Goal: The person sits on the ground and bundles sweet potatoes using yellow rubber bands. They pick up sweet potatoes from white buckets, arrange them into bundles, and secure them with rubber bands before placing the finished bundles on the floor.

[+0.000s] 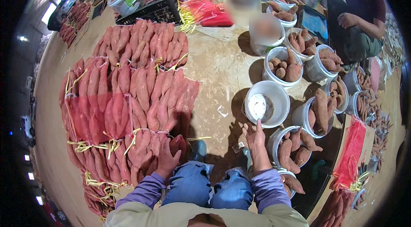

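Observation:
My left hand, fingers spread, is at the near right edge of the red mesh bags of sweet potatoes; whether it touches them I cannot tell. Palm up and holding nothing, my right hand reaches towards a white plastic bucket. That bucket has no sweet potatoes in it, only a bright patch and some dirt at the bottom. Close to the right of this hand stands a bucket heaped with large sweet potatoes. Yellow ties close the bag mouths, and a flat red mesh bag lies on top.
More filled buckets line the right side. A person crouches there beside a blue-topped object. Ahead are a black plastic crate and a pile of red mesh bags. A paper scrap lies on the floor.

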The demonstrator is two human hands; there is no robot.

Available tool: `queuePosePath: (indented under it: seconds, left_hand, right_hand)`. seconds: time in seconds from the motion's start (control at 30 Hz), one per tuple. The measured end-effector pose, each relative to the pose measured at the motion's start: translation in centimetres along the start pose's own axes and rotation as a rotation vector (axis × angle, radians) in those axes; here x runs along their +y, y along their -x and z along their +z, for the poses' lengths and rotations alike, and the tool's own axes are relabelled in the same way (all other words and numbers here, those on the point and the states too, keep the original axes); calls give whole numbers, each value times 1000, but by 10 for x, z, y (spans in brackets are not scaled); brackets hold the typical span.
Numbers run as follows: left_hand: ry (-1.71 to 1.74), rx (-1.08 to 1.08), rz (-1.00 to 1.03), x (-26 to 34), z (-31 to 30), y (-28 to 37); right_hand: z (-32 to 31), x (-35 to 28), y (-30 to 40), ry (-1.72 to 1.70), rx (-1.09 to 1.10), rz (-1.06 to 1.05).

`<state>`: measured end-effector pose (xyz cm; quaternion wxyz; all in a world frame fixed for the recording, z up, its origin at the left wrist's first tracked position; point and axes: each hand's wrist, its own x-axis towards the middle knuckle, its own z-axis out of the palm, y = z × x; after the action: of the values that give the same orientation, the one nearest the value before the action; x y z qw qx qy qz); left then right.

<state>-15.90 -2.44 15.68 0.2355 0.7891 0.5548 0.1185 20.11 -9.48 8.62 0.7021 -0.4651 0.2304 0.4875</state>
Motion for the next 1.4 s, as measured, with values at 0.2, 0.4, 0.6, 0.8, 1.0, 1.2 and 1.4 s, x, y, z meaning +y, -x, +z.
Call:
queuePosePath:
  seconds: [0.2, 0.4, 0.6, 0.8, 1.0, 1.2, 1.4]
  left_hand:
    - [32, -80, 14, 25, 11, -37]
    - [93, -123, 59, 37, 19, -42]
    - [142, -180, -34, 42, 16, -51]
    - [847, -377, -148, 111, 26, -90]
    - [617, -333, 224, 188, 27, -83]
    - [361, -414, 962, 264, 39, -55]
    - [428, 12, 802, 241, -3, -72]
  right_hand:
    - [-4, 7, -43, -77, 21, -69]
    - [-9, 3, -32, -172, 19, -61]
    - [-14, -7, 3, -15, -97, -116]
    - [-3, 2, 18, -49, -373, 124]
    - [-14, 27, 6, -307, -742, 438]
    - [-5, 66, -16, -499, -675, 618]
    - [-10, 11, -32, -243, -771, 603]
